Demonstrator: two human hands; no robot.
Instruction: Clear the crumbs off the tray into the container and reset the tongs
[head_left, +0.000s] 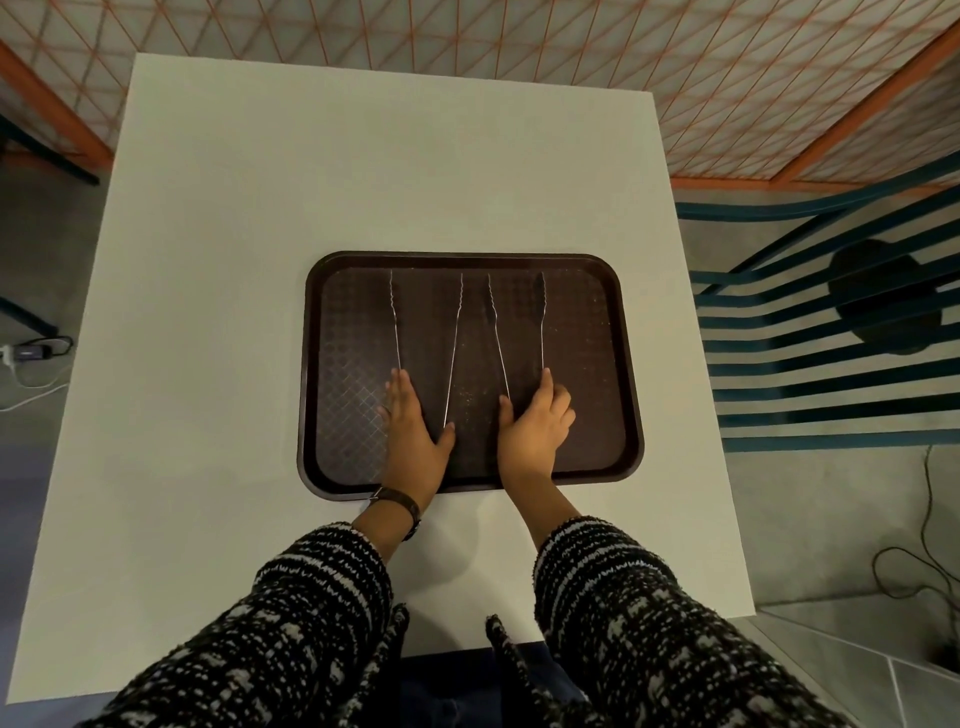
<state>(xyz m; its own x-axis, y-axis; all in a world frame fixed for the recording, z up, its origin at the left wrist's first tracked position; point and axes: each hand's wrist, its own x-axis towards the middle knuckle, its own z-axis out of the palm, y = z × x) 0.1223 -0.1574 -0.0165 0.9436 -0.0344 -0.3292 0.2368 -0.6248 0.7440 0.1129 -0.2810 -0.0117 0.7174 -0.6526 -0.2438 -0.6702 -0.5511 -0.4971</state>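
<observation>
A dark brown tray (337, 467) lies on the white table. Two metal tongs rest on it side by side, their tips pointing away from me. My left hand (415, 426) covers the hinge end of the left tongs (454, 332), fingers and thumb around its two arms. My right hand (535, 426) grips the hinge end of the right tongs (543, 322) in the same way. Fine pale crumbs (467, 400) speckle the tray between my hands. No container is in view.
The white table (363, 171) stretches bare beyond and beside the tray. A teal slatted chair (831, 364) stands close to the table's right edge. Cables and a charger (26, 353) lie on the floor at left.
</observation>
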